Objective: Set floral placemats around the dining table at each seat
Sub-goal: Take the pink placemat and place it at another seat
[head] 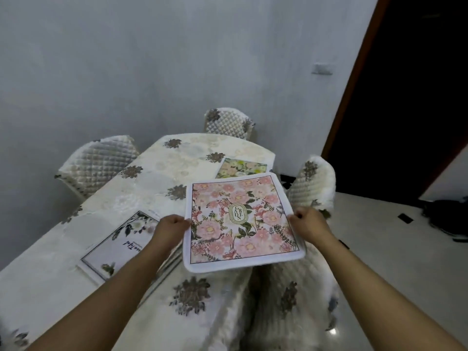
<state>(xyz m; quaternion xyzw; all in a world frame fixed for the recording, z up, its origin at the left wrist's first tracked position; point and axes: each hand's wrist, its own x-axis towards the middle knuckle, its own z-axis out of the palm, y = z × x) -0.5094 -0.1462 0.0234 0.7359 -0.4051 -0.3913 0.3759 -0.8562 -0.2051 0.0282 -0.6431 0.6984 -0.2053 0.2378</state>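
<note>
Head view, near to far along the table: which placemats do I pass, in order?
White placemat with dark leaf border → pink floral placemat, held at its side edges by left hand and right hand → yellow-green floral placemat at the far end.

A: State the illumination.
B: Soft, even, moderately bright indoor light; its source is out of frame. The wall [126, 59] reads flat grey-white. Shadows under the forearms are faint.

A: Any glare?
B: One small bright reflection on the floor [332, 331]. The doorway [417, 84] is nearly black, no detail.

A: Sharpness and geometry?
B: Overall soft, compression smear. The pink placemat [240, 219] print is legible at centre; the lower left corner is blurred. Wide-angle distortion bends the door frame and the table [152, 178] edges.
</note>
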